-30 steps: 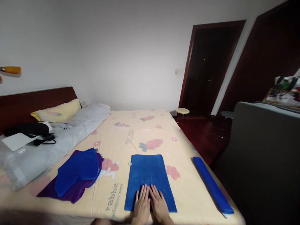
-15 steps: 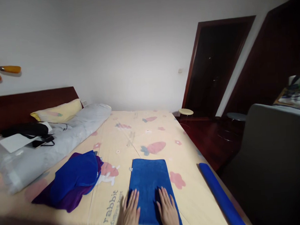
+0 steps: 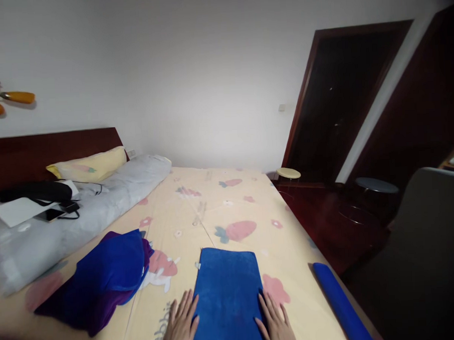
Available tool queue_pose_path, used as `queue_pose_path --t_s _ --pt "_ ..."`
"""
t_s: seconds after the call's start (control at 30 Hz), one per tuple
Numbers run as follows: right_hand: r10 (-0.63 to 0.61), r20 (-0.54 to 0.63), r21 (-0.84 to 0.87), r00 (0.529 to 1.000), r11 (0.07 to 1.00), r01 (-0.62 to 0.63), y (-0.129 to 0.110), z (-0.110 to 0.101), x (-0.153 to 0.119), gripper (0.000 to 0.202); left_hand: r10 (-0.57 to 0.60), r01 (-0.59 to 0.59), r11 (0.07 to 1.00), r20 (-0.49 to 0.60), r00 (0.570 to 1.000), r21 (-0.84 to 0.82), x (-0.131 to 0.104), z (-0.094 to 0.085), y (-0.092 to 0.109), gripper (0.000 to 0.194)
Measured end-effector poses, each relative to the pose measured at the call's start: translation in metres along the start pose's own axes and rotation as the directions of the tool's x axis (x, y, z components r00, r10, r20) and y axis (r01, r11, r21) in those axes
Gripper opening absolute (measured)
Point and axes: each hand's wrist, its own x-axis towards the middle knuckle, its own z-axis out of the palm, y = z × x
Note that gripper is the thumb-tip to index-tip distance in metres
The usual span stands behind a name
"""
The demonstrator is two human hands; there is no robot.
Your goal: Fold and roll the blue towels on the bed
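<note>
Head cam: the folded blue towel [image 3: 228, 295] lies flat on the bed sheet [image 3: 213, 210], right between both hands, with its long axis running straight away from the person. Left hand [image 3: 180, 327] is flat with fingers spread, palm down at the towel's left edge; right hand [image 3: 276, 325] does the same at the right edge. Neither grips anything, and both are equally close. A rolled blue towel [image 3: 340, 305] sits further out past the right hand, and a blue and purple cloth pile [image 3: 100, 278] past the left.
</note>
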Motion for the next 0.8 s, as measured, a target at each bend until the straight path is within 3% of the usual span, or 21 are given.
queue_pose_path --t_s 0.1,0.2,0.27,0.37,0.47,0.57,0.67,0.8 --pt "-0.087 -0.019 0.026 0.996 0.996 0.088 -0.038 0.001 0.026 0.063 -0.031 0.031 1.0 -0.039 0.999 -0.004 0.026 -0.007 0.017 0.056" --pt "-0.213 0.034 0.093 0.977 0.974 0.209 -0.085 0.004 0.061 0.057 0.091 -0.091 0.99 -0.002 0.996 -0.106 0.07 -0.004 0.053 0.056" --pt "-0.222 0.072 0.107 0.972 0.971 0.214 -0.097 0.007 0.079 0.055 0.146 -0.135 0.975 0.052 0.988 -0.178 0.094 0.006 0.068 0.055" --pt "-0.128 0.094 0.08 0.987 0.989 0.12 -0.072 0.01 0.088 0.054 0.125 -0.097 0.975 0.132 0.983 -0.199 0.106 0.021 0.06 0.054" --pt "-0.038 0.089 0.049 0.995 0.998 0.034 -0.016 0.008 0.08 0.059 0.061 -0.043 0.989 0.13 0.99 -0.139 0.098 0.025 0.023 0.054" --pt "-0.074 0.071 0.002 0.995 0.997 0.074 0.023 0.003 0.073 0.063 0.103 -0.097 0.992 0.075 0.992 -0.085 0.086 0.019 -0.01 0.055" --pt "-0.129 0.035 -0.013 0.991 0.991 0.13 0.021 -0.002 0.077 0.066 0.125 -0.124 0.991 0.029 0.992 -0.042 0.086 0.014 -0.015 0.056" --pt "-0.227 0.11 0.082 0.968 0.972 0.219 -0.031 -0.007 0.1 0.061 0.116 -0.116 0.992 0.012 0.993 -0.049 0.113 0.024 0.021 0.06"
